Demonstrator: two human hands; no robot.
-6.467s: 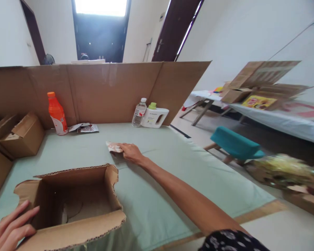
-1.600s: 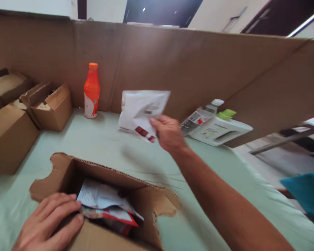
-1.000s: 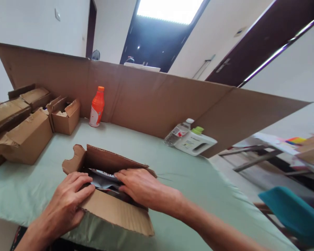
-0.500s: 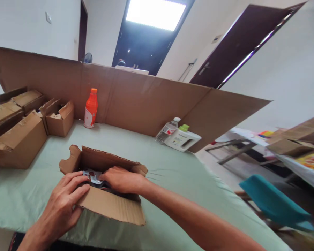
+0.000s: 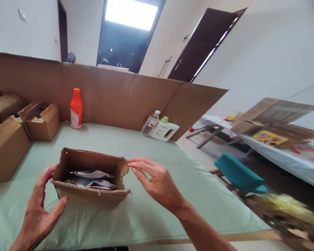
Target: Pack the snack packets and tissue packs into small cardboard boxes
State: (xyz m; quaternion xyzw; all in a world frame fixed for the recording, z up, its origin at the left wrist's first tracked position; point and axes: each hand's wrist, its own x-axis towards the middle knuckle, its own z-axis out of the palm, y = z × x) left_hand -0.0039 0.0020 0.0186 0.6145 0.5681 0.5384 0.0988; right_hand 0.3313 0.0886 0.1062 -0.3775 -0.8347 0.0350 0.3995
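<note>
A cardboard box (image 5: 91,197) stands in front of me with its top uncovered and its walls upright. Several silvery packets (image 5: 94,179) lie inside it. My left hand (image 5: 40,209) is at the box's left end, thumb spread from the fingers; the fingertips meet the left edge and the thumb is by the front corner. On the other side, my right hand (image 5: 157,181) has its fingers stretched toward the notched right edge, the fingertips at its upper corner. Neither hand has its fingers wrapped round anything.
Other cardboard boxes (image 5: 9,150) stand at the left. Along the cardboard screen (image 5: 120,101) are an orange bottle (image 5: 76,109), a clear plastic bottle (image 5: 149,126) and a white jug (image 5: 162,130). A teal chair (image 5: 239,174) is beyond the table's right edge.
My right hand has come out of the box to its right end. My left hand has moved to the left end. The front flap, earlier spread outward, no longer sticks out. The view has turned right.
</note>
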